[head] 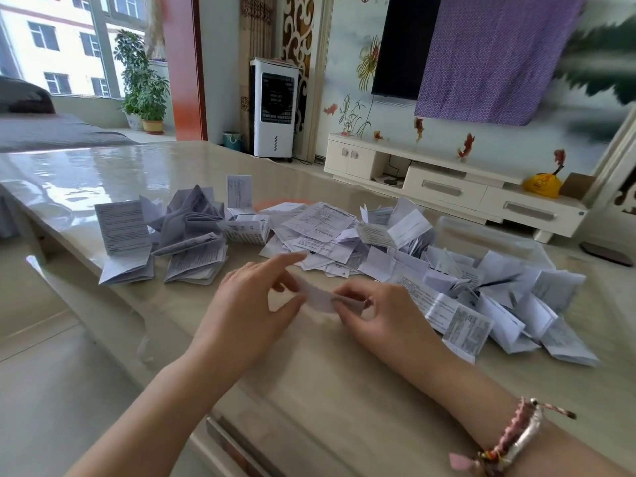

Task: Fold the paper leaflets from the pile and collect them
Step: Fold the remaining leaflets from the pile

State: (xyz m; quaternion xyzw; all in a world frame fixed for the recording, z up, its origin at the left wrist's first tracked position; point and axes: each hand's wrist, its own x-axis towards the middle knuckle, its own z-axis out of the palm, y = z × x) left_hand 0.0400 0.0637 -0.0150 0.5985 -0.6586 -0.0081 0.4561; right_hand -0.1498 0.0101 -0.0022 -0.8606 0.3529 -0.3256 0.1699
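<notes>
A small white leaflet (318,297) is held between both hands just above the table, blurred by motion. My left hand (247,301) pinches its left end with thumb and fingers, the index finger stretched out. My right hand (375,313) grips its right end. A wide pile of white printed leaflets (344,235) lies behind the hands and spreads to the right (499,304). More leaflets, some standing half unfolded (122,227), lie in a group at the left (194,242).
The glossy beige table (327,383) has its left edge running diagonally near my left forearm. A clear plastic box (488,235) stands behind the right part of the pile. Beyond are a white TV cabinet (447,187) and an air cooler (273,108).
</notes>
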